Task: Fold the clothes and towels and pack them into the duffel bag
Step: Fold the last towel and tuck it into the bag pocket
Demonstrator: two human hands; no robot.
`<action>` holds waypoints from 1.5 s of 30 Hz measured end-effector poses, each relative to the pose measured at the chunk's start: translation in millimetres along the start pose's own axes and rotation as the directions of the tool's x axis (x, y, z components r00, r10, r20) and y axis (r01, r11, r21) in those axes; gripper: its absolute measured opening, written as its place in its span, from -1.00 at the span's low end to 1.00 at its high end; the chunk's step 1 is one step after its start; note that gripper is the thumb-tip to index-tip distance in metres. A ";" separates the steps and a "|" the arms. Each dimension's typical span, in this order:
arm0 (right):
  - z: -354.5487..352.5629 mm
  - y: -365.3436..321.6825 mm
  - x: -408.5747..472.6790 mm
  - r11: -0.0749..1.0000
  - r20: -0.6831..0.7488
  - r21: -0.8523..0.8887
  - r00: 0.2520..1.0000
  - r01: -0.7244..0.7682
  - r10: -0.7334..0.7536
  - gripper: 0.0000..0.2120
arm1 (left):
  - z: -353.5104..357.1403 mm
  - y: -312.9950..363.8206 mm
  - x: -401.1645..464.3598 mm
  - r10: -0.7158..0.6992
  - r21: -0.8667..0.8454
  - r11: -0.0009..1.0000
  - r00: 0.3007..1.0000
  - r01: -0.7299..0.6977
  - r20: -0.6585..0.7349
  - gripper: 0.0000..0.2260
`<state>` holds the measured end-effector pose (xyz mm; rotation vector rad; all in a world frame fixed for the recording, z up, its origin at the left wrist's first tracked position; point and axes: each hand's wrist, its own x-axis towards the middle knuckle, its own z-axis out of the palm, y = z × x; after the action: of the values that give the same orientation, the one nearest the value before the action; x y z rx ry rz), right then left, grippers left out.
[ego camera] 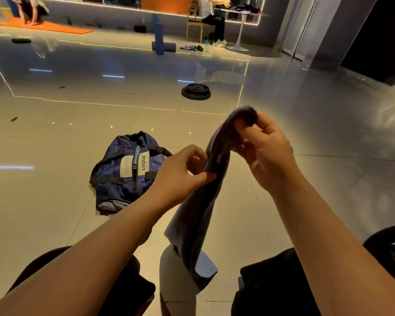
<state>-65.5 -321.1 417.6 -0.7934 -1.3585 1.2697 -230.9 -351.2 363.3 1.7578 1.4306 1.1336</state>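
Where fingers [242, 127] pinch, towel [198, 215] between.

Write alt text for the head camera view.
A person's left hand and right hand hold up a grey-blue cloth towel that hangs down between their knees. A navy fabric duffel bag with black straps lies on the glossy tiled floor ahead-left.

I see a plain grey-blue towel [201, 215], a navy duffel bag [126, 172] with black straps and a beige label lettered in dark print, a glossy beige tiled floor [55, 144], black weight plates [196, 91], an orange mat [53, 27], a blue foam roller [159, 38] and a white table [240, 30].
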 end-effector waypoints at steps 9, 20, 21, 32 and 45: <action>-36.3 -13.8 -1.7 0.985 -0.201 0.170 0.977 -0.032 0.067 -0.79 | -4.1 -10.8 0.5 -0.009 -0.244 0.964 0.937 0.100 0.350 -0.73; -111.7 -2.6 -1.6 0.988 -0.532 0.111 0.834 -0.104 0.148 -0.86 | -9.7 -71.0 -2.3 -0.407 0.565 0.825 0.731 0.036 0.548 -0.80; -120.5 2.5 -4.7 0.983 -0.551 0.006 0.820 -0.181 0.155 -0.85 | -16.3 -72.4 -0.5 -0.389 0.591 0.806 0.787 0.039 0.478 -0.80; -132.5 17.5 -10.7 0.964 -0.566 -0.156 0.819 -0.217 0.093 -0.88 | 1.7 -41.0 -1.4 -0.150 0.253 0.956 0.989 0.149 -0.016 -0.75; -53.9 47.9 -34.3 0.438 0.118 -0.899 0.966 0.006 0.230 -0.87 | 30.9 -7.1 -8.2 -0.154 0.064 0.988 0.923 0.140 0.353 -0.54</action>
<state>-15.3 -329.7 356.0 -1.5244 -2.2586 0.6254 -207.2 -355.4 341.1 1.7413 1.3378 0.6690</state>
